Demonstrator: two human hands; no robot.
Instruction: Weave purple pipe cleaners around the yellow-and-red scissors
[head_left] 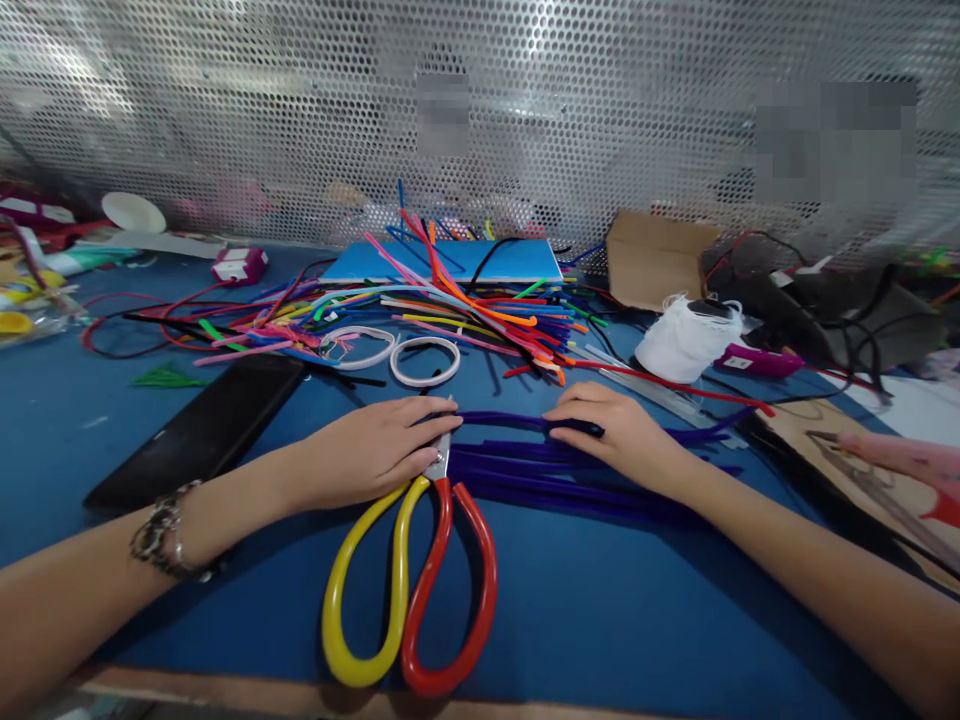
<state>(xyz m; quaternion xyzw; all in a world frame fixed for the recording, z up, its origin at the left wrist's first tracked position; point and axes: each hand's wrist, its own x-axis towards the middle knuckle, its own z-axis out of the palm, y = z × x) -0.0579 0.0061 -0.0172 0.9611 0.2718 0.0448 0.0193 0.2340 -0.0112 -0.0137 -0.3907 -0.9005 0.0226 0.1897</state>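
Both hands rest on a bundle of dark purple pipe cleaners (525,470) lying across the blue table (600,620). My left hand (375,450) lies over the bundle's left end and over the blades of scissors (420,590) with one yellow and one red handle, fingers curled on the stems. My right hand (615,430) pinches a purple stem between thumb and fingers. A beaded bracelet (161,535) circles my left wrist.
A pile of many-coloured pipe cleaners (450,310) spreads behind, with two white rings (425,360), a blue board (450,262), a black phone (199,430), white thread (686,340), a cardboard box (656,260) and a perforated metal wall (300,100). Another person's hand (907,460) enters at right.
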